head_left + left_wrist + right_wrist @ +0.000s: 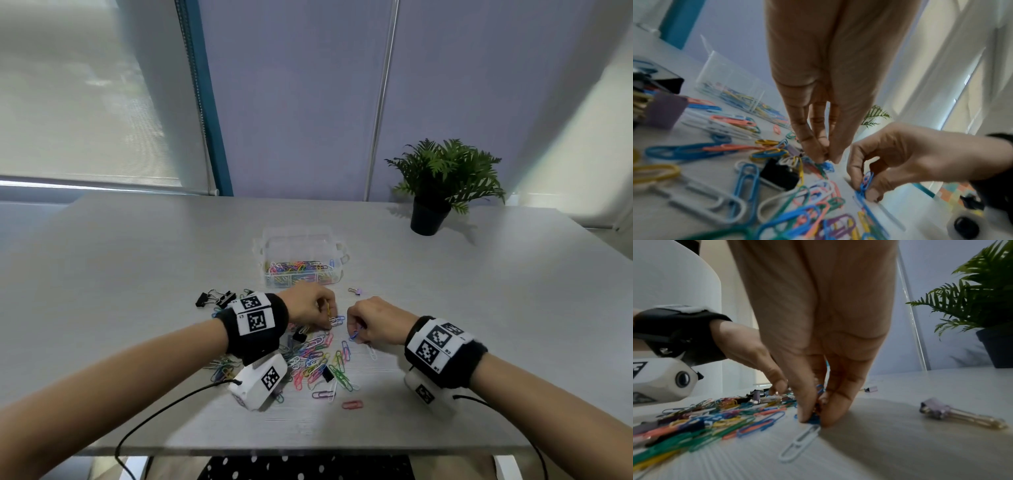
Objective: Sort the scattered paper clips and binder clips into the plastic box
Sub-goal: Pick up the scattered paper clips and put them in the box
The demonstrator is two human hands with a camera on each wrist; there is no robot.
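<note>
A heap of coloured paper clips (315,363) lies on the grey table (137,274), with small black binder clips (328,372) mixed in. Behind it stands the clear plastic box (263,251), open, with many paper clips inside. My left hand (329,323) reaches down at the heap's far edge, its fingertips (818,155) pinching a blue paper clip (827,166), with a yellow clip (328,310) also held. My right hand (356,337) is beside it, pinching a few blue paper clips (866,180) against the table. A white paper clip (799,443) lies just under its fingertips (807,415).
Large black binder clips (215,298) sit left of the left wrist. A small purple binder clip (356,291) lies between box and right hand, and shows close up as a purple binder clip (937,408). A potted plant (442,185) stands at the back right. A red clip (352,405) lies nearer me.
</note>
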